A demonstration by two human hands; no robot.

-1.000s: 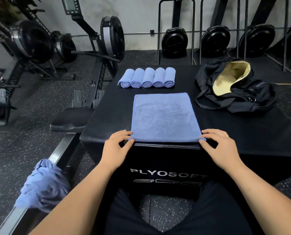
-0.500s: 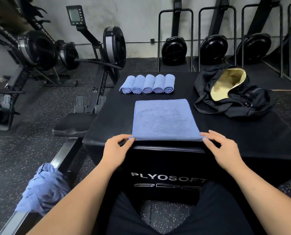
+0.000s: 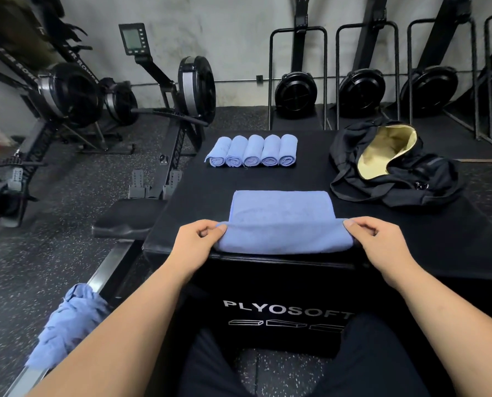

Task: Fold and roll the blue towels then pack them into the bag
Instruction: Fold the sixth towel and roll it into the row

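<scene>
towel [image 3: 282,207]: laid folded on the box [image 3: 411,242], at 6 o'clock of its top; the near edge is curled up and over toward 12 o'clock.
left hand [image 3: 198,239]: the left end of the curl is pinched between thumb and bent fingers.
right hand [image 3: 379,242]: the right end is pinched the same way.
rolls [image 3: 252,151]: five are lined up side by side at 12 o'clock of the towel, apart from it.
bag [image 3: 393,167]: left open at 2 o'clock, pale lining shown; no towel is seen in it.
heap [image 3: 67,319]: loose blue cloth is bunched at 8 o'clock, off the box.
step: judged to be the first turn of a sixth roll.
next: the curl is to be pushed evenly toward 12 o'clock, with both ends kept level and tight, or a cone is risked.
</scene>
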